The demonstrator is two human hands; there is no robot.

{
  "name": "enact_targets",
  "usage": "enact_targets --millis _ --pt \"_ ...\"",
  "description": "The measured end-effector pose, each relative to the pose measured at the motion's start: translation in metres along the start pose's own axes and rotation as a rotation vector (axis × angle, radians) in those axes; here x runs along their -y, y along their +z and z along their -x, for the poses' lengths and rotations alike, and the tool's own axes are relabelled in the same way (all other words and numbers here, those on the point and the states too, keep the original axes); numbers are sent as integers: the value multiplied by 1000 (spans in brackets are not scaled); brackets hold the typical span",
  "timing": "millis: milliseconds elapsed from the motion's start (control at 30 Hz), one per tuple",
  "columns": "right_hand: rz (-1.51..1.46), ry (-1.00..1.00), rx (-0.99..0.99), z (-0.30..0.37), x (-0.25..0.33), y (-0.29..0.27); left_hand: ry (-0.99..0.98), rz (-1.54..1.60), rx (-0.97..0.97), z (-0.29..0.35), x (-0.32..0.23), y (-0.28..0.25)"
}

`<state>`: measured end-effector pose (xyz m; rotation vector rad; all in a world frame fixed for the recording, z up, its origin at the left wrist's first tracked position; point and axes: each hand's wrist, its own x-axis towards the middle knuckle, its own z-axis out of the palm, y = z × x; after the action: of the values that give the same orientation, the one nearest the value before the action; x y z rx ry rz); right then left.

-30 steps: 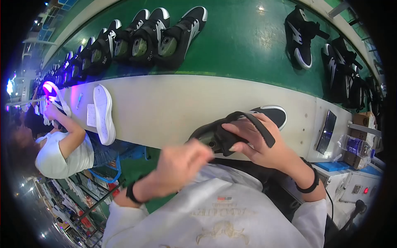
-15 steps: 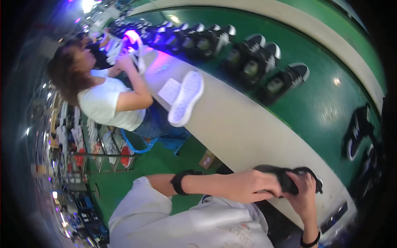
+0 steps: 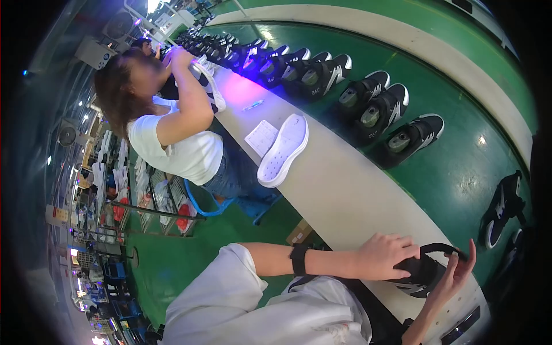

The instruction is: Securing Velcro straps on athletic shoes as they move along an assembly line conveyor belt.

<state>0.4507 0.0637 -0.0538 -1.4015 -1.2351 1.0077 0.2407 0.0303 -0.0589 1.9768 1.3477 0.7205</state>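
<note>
A black shoe upper (image 3: 424, 277) with pale stripes on its side is held between my two hands over the near right end of the bench. My left hand (image 3: 386, 257) grips one end of it, thumb on one side and fingers on the other. At the raised black opening, my right hand (image 3: 451, 280) holds the edge between thumb and fingers. Farther up the bench lies a white shoe sole (image 3: 283, 149), overlapping a small white pad (image 3: 261, 138). The underside of the upper is hidden.
Black shoes (image 3: 414, 138) stand in a row on the green surface beyond the pale bench (image 3: 351, 190); another pair (image 3: 505, 201) lies far right. A co-worker in a white shirt (image 3: 172, 152) sits at left, near a shoe rack (image 3: 161, 213). A carton (image 3: 299, 232) is under the bench.
My hands have moved apart on the black upper, and its opening now shows wider. My right fingers have straightened upward. The co-worker's hands have risen, and the whole view has shifted.
</note>
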Motion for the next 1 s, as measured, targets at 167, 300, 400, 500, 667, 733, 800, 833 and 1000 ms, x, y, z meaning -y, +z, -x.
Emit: enact_targets --millis 167,300,400,500,667,733,800,833,1000 --pt "-14 -92 7 12 -10 12 -126 85 73 -20 -4 -4" --pt "-42 -89 124 30 -24 24 -330 329 -16 -23 19 42" --pt "-112 1 173 21 -29 15 -277 302 -37 -26 26 53" --pt "-148 -27 219 17 -31 12 -473 435 238 -38 25 41" --pt "519 -601 502 23 -17 4 -303 632 -3 -30 66 74" --pt "711 -650 601 35 -5 -7 -223 664 -47 -39 73 84" --pt "496 -462 607 22 -15 -35 -435 671 41 -42 63 70" --pt "258 -282 595 20 -19 -59 -525 836 96 -49 72 68" --pt "615 -174 -85 -109 -62 -118 -236 283 -200 -117 68 -52"
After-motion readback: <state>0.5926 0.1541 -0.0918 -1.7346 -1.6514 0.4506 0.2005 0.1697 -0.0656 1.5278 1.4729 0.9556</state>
